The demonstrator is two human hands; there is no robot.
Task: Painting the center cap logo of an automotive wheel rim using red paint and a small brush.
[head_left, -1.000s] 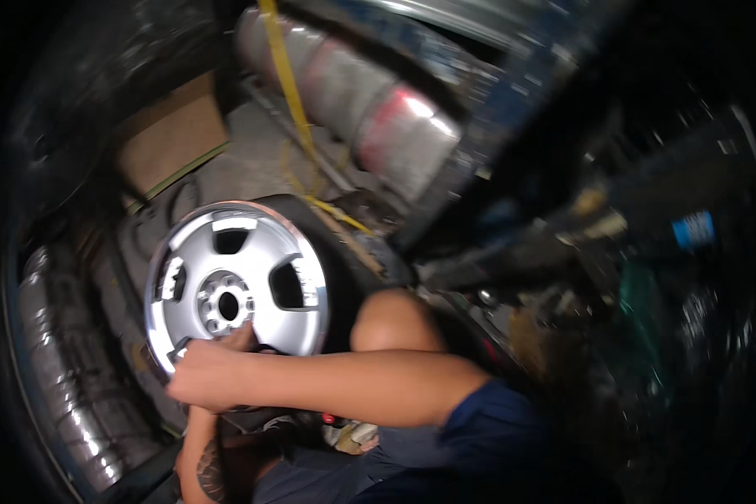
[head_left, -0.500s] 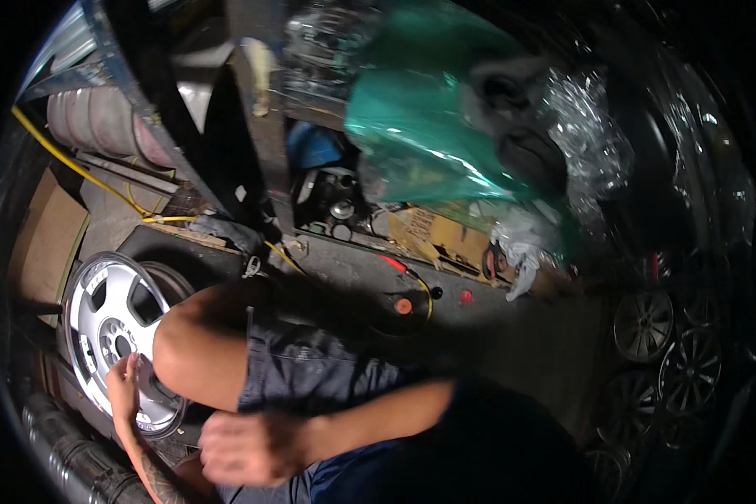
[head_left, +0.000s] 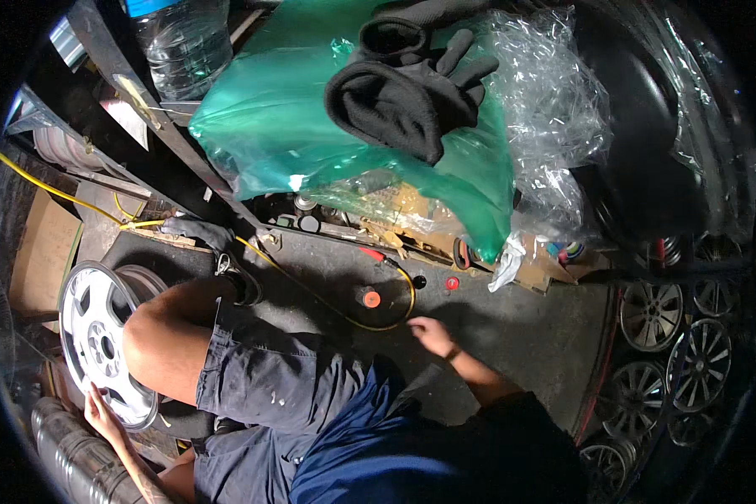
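Floor (head_left: 529, 336) stretches from right hand (head_left: 434, 338) to red edge (head_left: 601, 370).

1. Head view: taken from the left one of two fisheye cameras worn side by side on your head; upright and unmirrored, so picture left is your left.
2. Aim: down past your dark blue shirt (head_left: 370, 458) and grey shorts (head_left: 281, 370), which fill the lower middle, onto the floor (head_left: 517, 336).
3. Framing: silver wheel (head_left: 101, 353) and your left hand (head_left: 101, 412) near the left rim; your right hand (head_left: 433, 338) just right of centre.
4. Range: close over your lap; green plastic (head_left: 260, 109) looms large at the top, stacked wheels (head_left: 699, 365) small at far right.
5. Lens: very wide; black surround rounds off the corners, straight edges bending toward the rim.
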